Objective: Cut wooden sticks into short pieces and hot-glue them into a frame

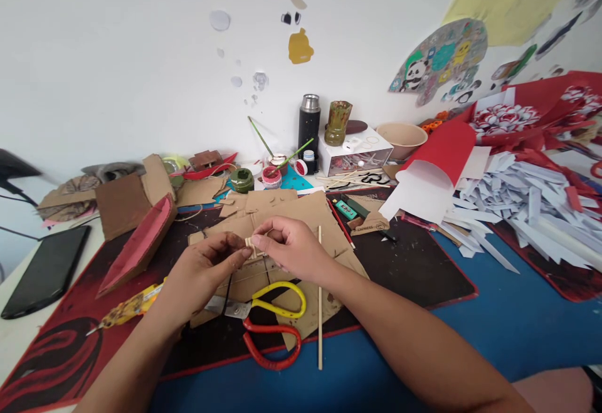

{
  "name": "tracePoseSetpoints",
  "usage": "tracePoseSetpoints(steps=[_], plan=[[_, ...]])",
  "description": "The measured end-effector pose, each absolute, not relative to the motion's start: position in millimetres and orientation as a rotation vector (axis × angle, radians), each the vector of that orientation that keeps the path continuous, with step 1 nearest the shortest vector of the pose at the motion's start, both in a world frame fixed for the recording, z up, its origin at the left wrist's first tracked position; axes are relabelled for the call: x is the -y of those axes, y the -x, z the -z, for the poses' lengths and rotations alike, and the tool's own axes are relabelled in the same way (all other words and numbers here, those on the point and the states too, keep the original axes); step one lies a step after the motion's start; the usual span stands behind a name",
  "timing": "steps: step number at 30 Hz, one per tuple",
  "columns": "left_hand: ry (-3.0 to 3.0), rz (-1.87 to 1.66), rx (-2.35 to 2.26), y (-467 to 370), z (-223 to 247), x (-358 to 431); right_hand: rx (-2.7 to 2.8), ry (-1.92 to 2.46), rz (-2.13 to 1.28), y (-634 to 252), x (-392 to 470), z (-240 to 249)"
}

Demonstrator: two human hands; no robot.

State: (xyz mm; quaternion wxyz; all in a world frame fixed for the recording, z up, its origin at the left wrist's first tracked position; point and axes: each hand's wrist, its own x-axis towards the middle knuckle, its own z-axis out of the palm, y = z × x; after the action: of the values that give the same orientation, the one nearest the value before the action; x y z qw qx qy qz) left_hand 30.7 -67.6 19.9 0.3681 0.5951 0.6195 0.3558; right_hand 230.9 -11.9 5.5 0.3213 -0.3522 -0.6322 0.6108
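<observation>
Between my hands, above a piece of cardboard (301, 212), is a small pale wooden piece (254, 249). My left hand (207, 269) pinches its left side between thumb and fingers. From the right, my right hand (291, 249) closes thumb and fingertips on the same piece. Scissors with one yellow and one red handle (273, 325) lie just below my hands, blades partly hidden by my left hand. A thin wooden stick (320, 313) lies upright in view, right of the scissors, passing behind my right wrist.
A yellow glue gun (132, 306) and black phone (47, 272) are at left, near a pink-lined cardboard boat shape (141, 244). Paint jars (242, 180), a black flask (309, 126) and a white box (355, 150) stand behind. White paper strips (531, 193) pile up at right.
</observation>
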Motion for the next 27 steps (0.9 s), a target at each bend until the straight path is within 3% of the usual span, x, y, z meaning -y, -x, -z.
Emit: tracePoseSetpoints(steps=[27], plan=[[-1.561,-0.881,-1.599,-32.6,-20.4,68.6,1.544,0.864,-1.752,-229.1,11.6,-4.8]])
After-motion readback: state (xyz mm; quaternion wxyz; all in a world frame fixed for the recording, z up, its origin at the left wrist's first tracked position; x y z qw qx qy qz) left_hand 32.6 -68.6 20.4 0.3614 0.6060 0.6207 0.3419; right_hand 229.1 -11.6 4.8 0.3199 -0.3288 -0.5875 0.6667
